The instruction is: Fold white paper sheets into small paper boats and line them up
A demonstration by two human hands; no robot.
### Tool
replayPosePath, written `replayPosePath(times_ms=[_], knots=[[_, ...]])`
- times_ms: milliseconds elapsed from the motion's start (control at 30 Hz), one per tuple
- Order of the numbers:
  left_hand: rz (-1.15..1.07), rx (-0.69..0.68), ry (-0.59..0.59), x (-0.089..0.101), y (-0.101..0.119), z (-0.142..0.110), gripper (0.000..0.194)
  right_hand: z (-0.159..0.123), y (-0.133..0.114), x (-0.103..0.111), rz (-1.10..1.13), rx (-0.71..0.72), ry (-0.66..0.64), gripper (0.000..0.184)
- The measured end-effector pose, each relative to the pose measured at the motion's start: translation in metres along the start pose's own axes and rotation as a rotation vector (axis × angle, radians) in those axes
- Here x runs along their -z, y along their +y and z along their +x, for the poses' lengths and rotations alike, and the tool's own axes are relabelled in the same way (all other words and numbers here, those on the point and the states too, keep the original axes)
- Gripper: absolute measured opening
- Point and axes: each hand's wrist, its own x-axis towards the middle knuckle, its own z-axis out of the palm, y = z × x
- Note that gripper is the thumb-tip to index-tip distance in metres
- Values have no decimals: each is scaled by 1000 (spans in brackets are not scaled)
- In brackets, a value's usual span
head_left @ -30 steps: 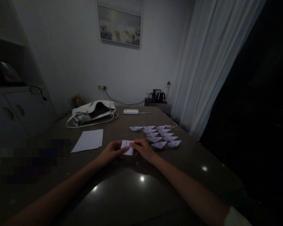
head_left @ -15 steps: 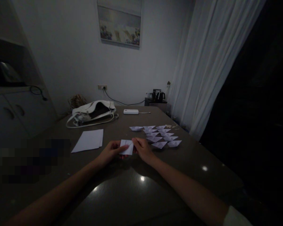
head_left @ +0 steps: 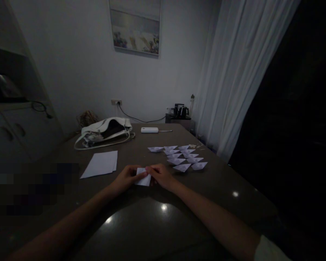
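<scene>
A small folded piece of white paper [head_left: 143, 181] is held between both hands, just above the dark table. My left hand [head_left: 126, 178] grips its left side, thumb lying across the front. My right hand [head_left: 162, 176] pinches its upper right part, with thumb and index finger close to the left thumb. The fingers behind the paper are mostly hidden. Beyond my right hand stand several folded paper boats [head_left: 182, 167] in rows. To the left of my left hand lie flat white paper sheets [head_left: 100, 164], slightly offset from one another.
A white handbag [head_left: 105, 130] lies at the table's far left. A white power bank [head_left: 149, 130] with a short cable is near the far edge. Small scraps [head_left: 195, 146] lie behind the boats. A black kettle [head_left: 182, 111] stands on a cabinet beyond the table [head_left: 163, 232].
Both hands have come a little lower and nearer with the folded paper. My right thumb and fingers have moved leftward over its top, closer to the left thumb. The view has shifted slightly.
</scene>
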Motion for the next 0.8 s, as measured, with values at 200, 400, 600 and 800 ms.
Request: replayPosePath(times_ms=[200,400,600,800], knots=[[-7,-54,142,4,-4,3,41,1,3,0,33,-49,-127,50],[23,-18,159,3,-4,3,41,2,5,4,-91,-13,-85,43],[44,-28,182,6,-8,6,42,1,2,5,-162,-16,-31,43],[-9,-83,189,4,-10,8,44,2,3,2,41,-49,-58,45]])
